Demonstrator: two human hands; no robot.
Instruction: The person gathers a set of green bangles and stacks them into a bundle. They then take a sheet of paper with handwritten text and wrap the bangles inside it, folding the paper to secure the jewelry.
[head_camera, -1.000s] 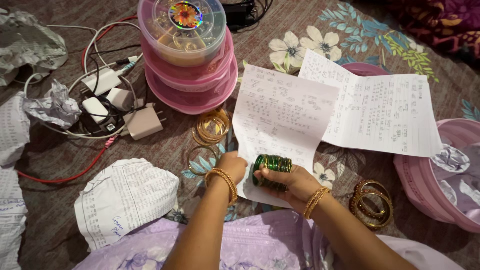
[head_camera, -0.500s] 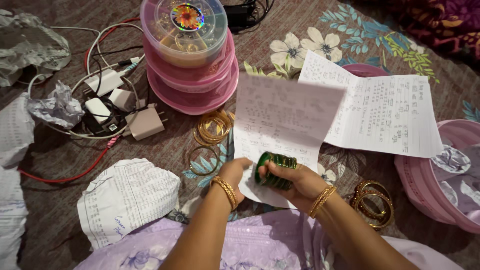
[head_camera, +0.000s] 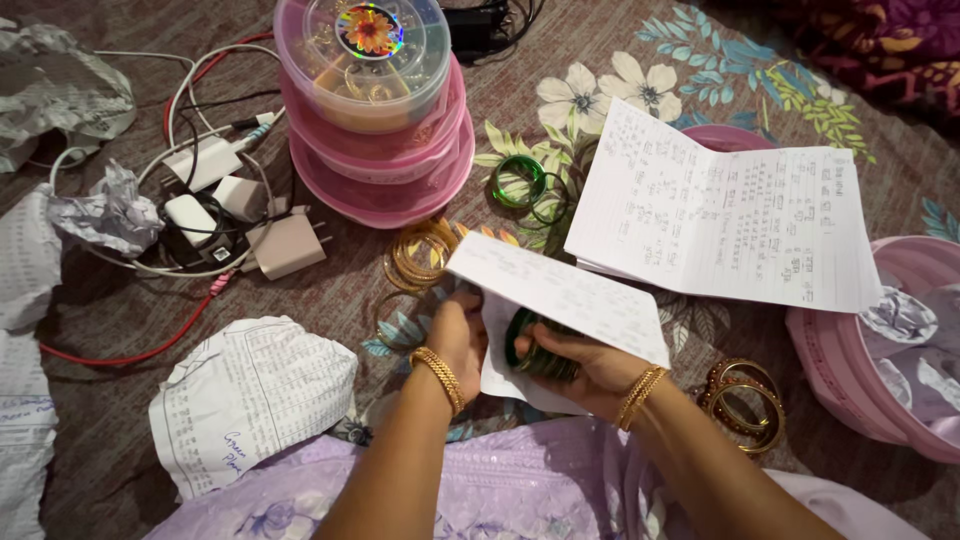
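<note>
My right hand (head_camera: 590, 365) grips a stack of green bangles (head_camera: 532, 352) low in the middle of the view. A white sheet of written paper (head_camera: 560, 295) is folded over the bangles, partly hiding them. My left hand (head_camera: 458, 335) holds the paper's left edge, next to the bangles. Both wrists wear gold bangles. Two loose green bangles (head_camera: 520, 180) lie on the floral cloth farther away. A pile of gold bangles (head_camera: 420, 255) sits just beyond my left hand.
Stacked pink round boxes (head_camera: 385, 120) stand at the top. White chargers and cables (head_camera: 225, 215) lie at left, with crumpled paper (head_camera: 250, 395) near my lap. A second written sheet (head_camera: 730, 220) lies right, beside a pink tub (head_camera: 880, 360) and dark gold bangles (head_camera: 745, 405).
The sheet that lay open behind the bangles has been folded down over them by my left hand. This has uncovered two green bangles on the cloth.
</note>
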